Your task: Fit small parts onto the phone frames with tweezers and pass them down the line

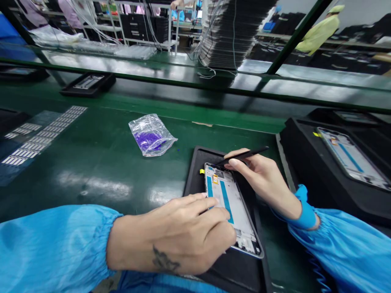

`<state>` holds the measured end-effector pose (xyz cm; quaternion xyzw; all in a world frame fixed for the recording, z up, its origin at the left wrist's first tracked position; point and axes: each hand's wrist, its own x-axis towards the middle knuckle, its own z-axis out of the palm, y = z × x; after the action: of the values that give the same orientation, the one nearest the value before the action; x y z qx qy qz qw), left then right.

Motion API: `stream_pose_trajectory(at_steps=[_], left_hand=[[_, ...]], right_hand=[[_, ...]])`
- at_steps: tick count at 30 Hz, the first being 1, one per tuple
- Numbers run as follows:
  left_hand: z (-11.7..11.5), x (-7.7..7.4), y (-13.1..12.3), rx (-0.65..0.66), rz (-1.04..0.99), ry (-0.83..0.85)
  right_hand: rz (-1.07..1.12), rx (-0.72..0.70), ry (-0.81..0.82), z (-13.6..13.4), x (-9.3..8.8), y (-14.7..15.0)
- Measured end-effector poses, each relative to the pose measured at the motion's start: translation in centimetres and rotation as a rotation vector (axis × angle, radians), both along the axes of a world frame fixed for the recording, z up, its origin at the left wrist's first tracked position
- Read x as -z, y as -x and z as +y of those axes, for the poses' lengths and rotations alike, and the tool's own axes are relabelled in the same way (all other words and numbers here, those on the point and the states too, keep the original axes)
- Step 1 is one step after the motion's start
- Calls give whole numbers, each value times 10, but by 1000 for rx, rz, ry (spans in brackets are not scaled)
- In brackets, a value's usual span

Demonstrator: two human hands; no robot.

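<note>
A silver phone frame (pixel 240 203) with two blue strips lies in a black tray (pixel 195 165), slightly tilted in my view. My left hand (pixel 186 232) is bent over the frame's left side, its fingers curled onto it and the thumb hidden. Between the thumb and fingers of my right hand (pixel 262 175) is a pair of black tweezers (pixel 250 153). Their tip reaches the top end of the frame, near a yellow tab (pixel 202 171) and a small orange flex connector (pixel 215 179).
A clear zip bag (pixel 152 120) of small purple pieces lies left of the tray. Strips of white labels (pixel 45 134) are farther left. At right, another phone frame (pixel 351 154) sits in a stacked black tray (pixel 308 162). A green rail (pixel 183 83) crosses behind; people work beyond.
</note>
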<state>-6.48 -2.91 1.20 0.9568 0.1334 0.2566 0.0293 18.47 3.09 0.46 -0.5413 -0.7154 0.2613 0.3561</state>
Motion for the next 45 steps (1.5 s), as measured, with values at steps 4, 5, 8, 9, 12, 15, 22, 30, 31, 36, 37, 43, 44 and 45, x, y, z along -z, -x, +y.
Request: stream_pose_trajectory(at_steps=[4,5,8,9,12,15,22,30,31,36,37,43,44,45], left_hand=[[0,0,0,-1,-11,7],[0,0,0,-2,-18,5],[0,1,0,0,-23,3],[0,1,0,2,-20,4],[0,1,0,6,-19,4],[0,0,0,9,-19,1],[0,1,0,1,15,-25],[0,3,0,-4,18,-59],[0,3,0,-5,15,-59],[0,1,0,-3,18,-60],[0,1,0,-2,18,-59],[0,1,0,-2,29,-64],[0,1,-1,-1,26,-62],[0,2,-1,0,18,-59]], right_hand=[[-52,-28,-31,-1,-1,0],[-64,-37,-46,-1,-2,1],[-100,-54,-85,-1,-2,1],[-110,-56,-92,-1,-2,1],[-128,-63,-97,-1,-2,2],[-151,-78,-109,-3,-2,3],[-230,-148,-249,-8,4,0],[-173,-99,-154,-4,6,-5],[-164,-98,-143,-4,5,-4],[-146,-42,-118,-1,4,-2],[-134,-31,-105,0,4,-2],[29,22,32,3,4,-3],[45,23,49,3,4,-3],[54,21,63,3,4,-3]])
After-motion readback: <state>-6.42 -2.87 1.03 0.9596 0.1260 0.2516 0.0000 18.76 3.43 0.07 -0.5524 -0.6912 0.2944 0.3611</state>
